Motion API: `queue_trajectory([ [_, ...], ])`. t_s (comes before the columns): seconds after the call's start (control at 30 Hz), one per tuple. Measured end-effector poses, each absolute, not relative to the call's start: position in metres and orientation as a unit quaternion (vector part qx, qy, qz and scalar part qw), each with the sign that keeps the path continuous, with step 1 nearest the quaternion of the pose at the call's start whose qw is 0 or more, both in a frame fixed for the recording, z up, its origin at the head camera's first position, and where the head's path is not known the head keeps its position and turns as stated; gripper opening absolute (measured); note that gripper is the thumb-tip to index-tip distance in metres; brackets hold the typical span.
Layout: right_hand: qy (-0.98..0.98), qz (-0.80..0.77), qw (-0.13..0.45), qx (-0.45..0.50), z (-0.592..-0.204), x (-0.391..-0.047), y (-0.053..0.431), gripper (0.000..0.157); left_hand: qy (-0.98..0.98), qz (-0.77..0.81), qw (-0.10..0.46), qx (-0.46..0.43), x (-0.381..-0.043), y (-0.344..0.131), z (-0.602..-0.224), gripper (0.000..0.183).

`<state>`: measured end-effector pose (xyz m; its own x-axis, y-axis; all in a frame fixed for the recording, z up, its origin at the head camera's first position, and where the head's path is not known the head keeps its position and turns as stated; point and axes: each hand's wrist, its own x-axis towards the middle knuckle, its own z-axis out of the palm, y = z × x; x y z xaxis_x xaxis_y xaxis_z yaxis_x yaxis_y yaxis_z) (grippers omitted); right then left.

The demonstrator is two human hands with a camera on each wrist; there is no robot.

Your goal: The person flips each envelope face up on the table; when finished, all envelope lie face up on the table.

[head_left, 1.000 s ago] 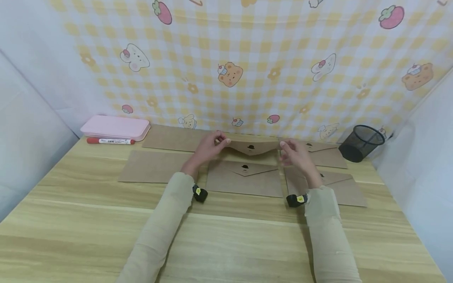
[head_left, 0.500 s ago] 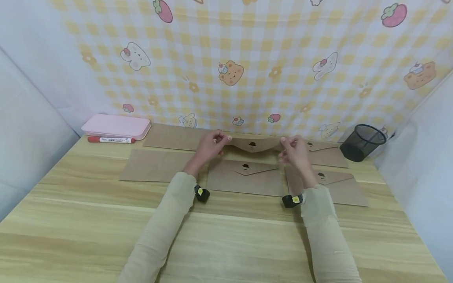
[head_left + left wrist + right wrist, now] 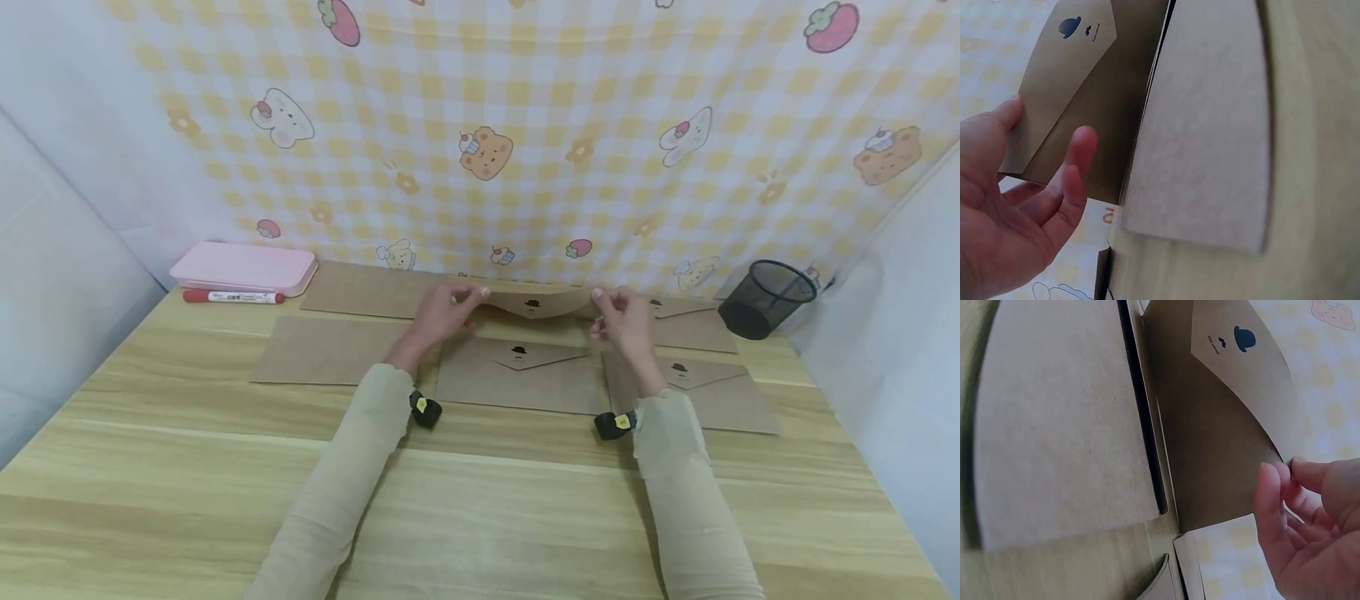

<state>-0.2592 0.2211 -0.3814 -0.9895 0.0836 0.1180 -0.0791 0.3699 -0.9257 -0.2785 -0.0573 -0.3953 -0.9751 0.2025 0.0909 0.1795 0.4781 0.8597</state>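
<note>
A brown kraft envelope, its pointed flap printed with a black hat and moustache, leans tilted up at the back of the table, near the patterned cloth. My left hand pinches its upper left corner; in the left wrist view the thumb lies over the flap's edge. At the upper right corner my right hand pinches it between thumb and index finger, the other fingers curled below. Just in front lies a second envelope, flap side up. In the right wrist view the held envelope stands beyond that one.
Two plain-faced envelopes lie on the left, partly behind the left arm. Two flap-up envelopes lie on the right. A pink case and red marker sit back left; a black mesh pen holder stands back right.
The held envelope has risen slightly, with both hands still pinching its corners. My right wrist has shifted a little to the left.
</note>
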Motion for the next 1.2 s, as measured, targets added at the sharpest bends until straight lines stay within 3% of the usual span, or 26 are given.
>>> queue_trajectory([
  [0.4, -0.841, 0.536, 0.069, -0.011, -0.3790, -0.2589, 0.2202, 0.052, 0.821, 0.564, 0.033, 0.084, -0.2791, -0.0599, -0.3967, 0.040],
  [1.2, -0.811, 0.579, 0.065, -0.052, -0.3793, -0.2586, 0.2192, 0.049, 0.814, 0.576, 0.025, 0.071, -0.2769, -0.0569, -0.3926, 0.045],
])
